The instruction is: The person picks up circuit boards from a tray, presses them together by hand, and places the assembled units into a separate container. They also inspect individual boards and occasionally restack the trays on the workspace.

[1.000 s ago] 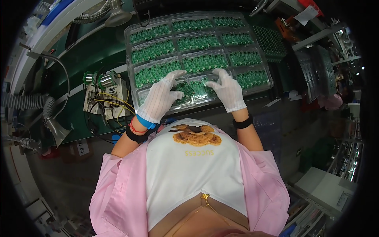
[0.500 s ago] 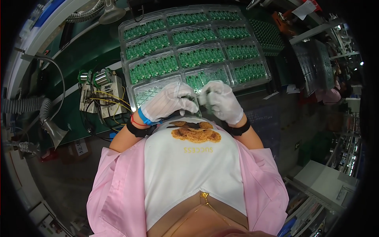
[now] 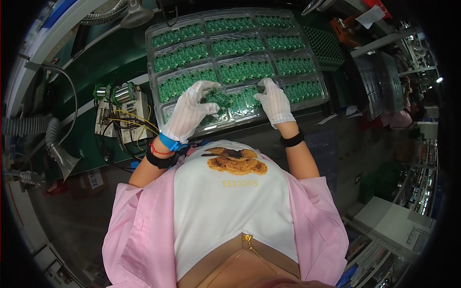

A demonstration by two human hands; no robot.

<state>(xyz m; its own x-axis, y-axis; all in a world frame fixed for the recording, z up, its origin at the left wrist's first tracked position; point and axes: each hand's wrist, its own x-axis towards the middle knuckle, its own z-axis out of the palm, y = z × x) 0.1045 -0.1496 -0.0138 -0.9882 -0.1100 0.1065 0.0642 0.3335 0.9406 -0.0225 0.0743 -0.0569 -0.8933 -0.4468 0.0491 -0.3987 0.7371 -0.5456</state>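
Observation:
My left hand [image 3: 191, 106], in a white striped glove, is curled around a small bunch of green circuit boards [image 3: 217, 98], thumb and fingers on either side. These boards are over the front of a clear plastic tray [image 3: 207, 128]. My right hand [image 3: 275, 102], gloved the same way, reaches into the tray's front middle compartment. Its thumb and bent fingers close on the right end of a row of green circuit boards [image 3: 244, 100]; the exact contact is hard to see. More rows of boards fill the tray's other compartments. The front left compartment is partly hidden by my left hand.
Left of the tray stands a device with wire spools [image 3: 126, 92] and yellow and black cables. A flexible hose with a funnel nozzle [image 3: 62, 156] is at far left. Behind right sits a green dotted tray [image 3: 322, 47]. A pink-sleeved person [image 3: 401, 117] is at far right.
Both hands have moved from close to my chest forward over the tray and further apart. The left now shows a bunch of boards; the right has reached the front middle row.

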